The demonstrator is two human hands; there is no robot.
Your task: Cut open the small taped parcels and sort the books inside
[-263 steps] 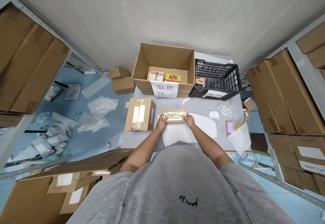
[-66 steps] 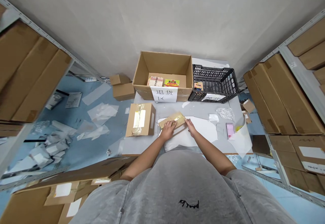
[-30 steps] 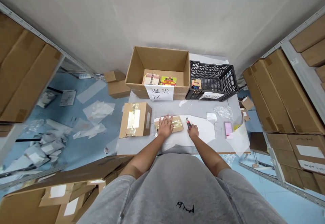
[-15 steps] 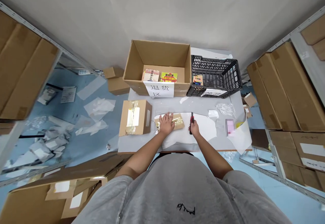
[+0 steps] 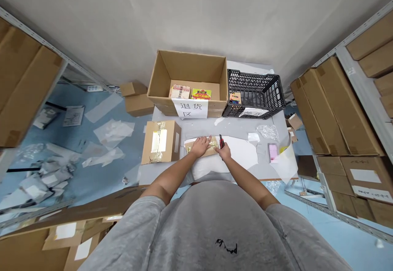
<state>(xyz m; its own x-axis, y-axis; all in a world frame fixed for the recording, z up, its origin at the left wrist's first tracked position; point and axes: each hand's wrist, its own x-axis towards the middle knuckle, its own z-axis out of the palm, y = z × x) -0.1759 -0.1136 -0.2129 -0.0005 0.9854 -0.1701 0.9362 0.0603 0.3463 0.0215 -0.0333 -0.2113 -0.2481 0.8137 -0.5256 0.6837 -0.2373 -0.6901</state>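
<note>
A small, flat cardboard box (image 5: 211,150), wrapped in shiny clear tape, lies on white sheeting (image 5: 241,152) on the table. My left hand (image 5: 201,146) rests on its top, fingers lying flat across the cardboard and covering its middle. A red and black box cutter (image 5: 221,142) is gripped in my right hand (image 5: 224,151), close by the box's right end. The cutter points away from me; whether its tip touches the box I cannot tell. Left of the small box stands a larger taped carton (image 5: 160,142) with a white label.
At the back of the table (image 5: 193,127) stand an open carton (image 5: 159,105) holding two colourful packs and a black plastic crate (image 5: 278,93) with one small item. Bubble wrap (image 5: 267,132) and a pink packet (image 5: 273,152) lie right. Shelves of cartons (image 5: 340,107) flank both sides.
My right hand has brought the box cutter leftward, up to the small box's right end. My left hand stays on the box, its fingers closer together. The view has shifted slightly.
</note>
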